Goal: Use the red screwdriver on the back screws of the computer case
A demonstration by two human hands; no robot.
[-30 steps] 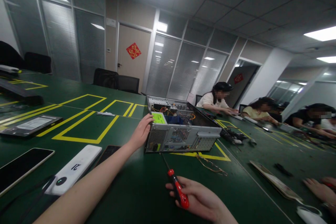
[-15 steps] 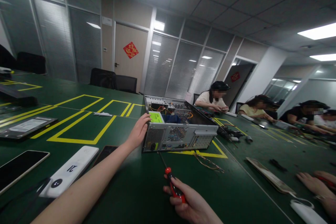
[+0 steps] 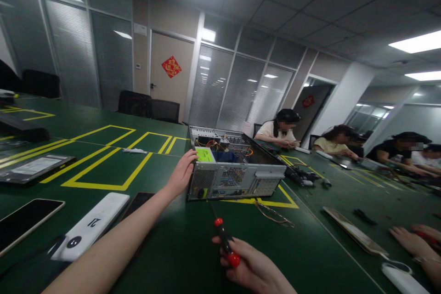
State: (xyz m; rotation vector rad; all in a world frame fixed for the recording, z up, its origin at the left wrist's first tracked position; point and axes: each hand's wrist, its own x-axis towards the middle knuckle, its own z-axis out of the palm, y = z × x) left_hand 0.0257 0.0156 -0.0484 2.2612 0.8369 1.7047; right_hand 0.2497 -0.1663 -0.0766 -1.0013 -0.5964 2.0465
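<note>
An opened computer case (image 3: 237, 179) lies on the green table, its rear panel facing me. Inside, wires show beside a power supply (image 3: 204, 155) with a bright yellow-green label. My left hand (image 3: 182, 172) grips the case's left edge at the rear corner, fingers bent over the top by the power supply. A screwdriver (image 3: 225, 241) with a red and black handle is held in my closed right hand (image 3: 250, 264). Its shaft points up and away from me, the tip near the bottom edge of the rear panel; whether it touches anything I cannot tell.
Left of me are a hard drive (image 3: 36, 167), a phone (image 3: 27, 223) and a white device (image 3: 93, 227) marked 21. Loose wires (image 3: 274, 215) lie by the case's front right. At right are another phone (image 3: 354, 232), a co-worker's hands (image 3: 409, 241) and several people farther along.
My right hand has shifted slightly, and the screwdriver handle has turned and now stands a little differently in the fingers. My left hand and the computer case have stayed in place.
</note>
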